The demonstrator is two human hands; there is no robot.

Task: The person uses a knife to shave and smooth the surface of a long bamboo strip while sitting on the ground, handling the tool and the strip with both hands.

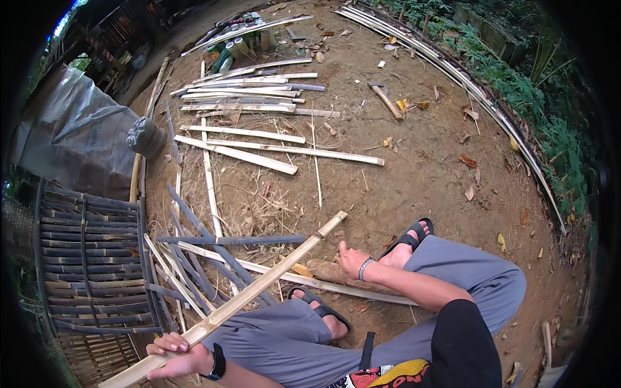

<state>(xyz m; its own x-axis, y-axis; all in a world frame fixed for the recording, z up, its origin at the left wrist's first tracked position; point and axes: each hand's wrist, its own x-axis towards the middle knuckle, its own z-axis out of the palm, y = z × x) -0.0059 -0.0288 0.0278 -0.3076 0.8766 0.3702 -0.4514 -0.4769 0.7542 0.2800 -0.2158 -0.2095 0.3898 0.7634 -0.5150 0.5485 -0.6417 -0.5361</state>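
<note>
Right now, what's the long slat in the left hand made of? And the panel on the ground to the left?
Long slat: looks like split bamboo, pale, raw and unfinished, with faint node rings. The left hand grips its lower end.
Panel: probably bamboo slats too, but dark grey and weathered, laid in rows under crosspieces.

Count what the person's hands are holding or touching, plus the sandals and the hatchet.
Bamboo slat in the left hand: 1
Wooden block under the right hand: 1
Black sandals: 2
Hatchet: 1
Total: 5
</note>
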